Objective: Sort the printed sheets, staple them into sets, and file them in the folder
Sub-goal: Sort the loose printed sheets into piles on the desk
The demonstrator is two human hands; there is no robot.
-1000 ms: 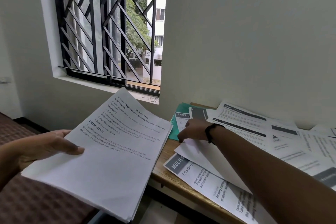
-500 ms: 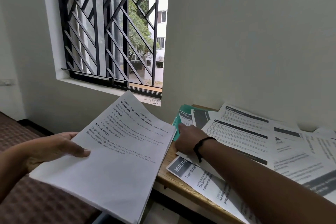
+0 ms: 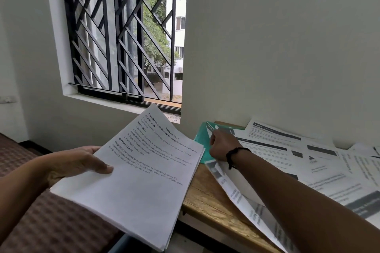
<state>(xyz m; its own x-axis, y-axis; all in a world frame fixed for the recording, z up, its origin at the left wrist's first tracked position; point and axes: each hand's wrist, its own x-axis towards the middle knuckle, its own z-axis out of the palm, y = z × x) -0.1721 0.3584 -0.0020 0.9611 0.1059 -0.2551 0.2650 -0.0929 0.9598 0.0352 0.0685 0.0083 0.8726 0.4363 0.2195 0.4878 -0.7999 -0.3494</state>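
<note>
Left hand (image 3: pixel 79 162) first: it grips a thick stack of printed sheets (image 3: pixel 131 178) by its near-left edge, thumb pressed flat across the top page, fingers hidden underneath. The stack hangs in the air off the left end of the table (image 3: pixel 207 193), tilted, its far corner pointing up toward the window sill. The top page carries black text, headings reading "TASK GOAL" and "INITIAL STATE".

Over to the right hand (image 3: pixel 223 146), a black band (image 3: pixel 236 156) round the wrist. The arm reaches across the table and the hand is down at the table's far-left corner, fingers curled and turned away from the camera. It sits on the papers there, right against the teal folder (image 3: pixel 200 141), but whether it pinches a sheet or only presses on it cannot be told from this angle.

Just under that wrist a loose printed sheet (image 3: pixel 234 189) is lifted and curled, its edge running down toward the near side of the table, the print blurred. The teal folder lies flat at the table's far-left corner, partly covered by papers with dark header bars. Right of the folder, more printed sheets (image 3: pixel 287 146) are spread overlapping across the table, up to the white wall (image 3: pixel 277 47).

Left of the table, a barred window (image 3: pixel 123 37) shows a tree and a pale building outside. Below the stack lies a brown checked surface (image 3: pixel 51 222).
</note>
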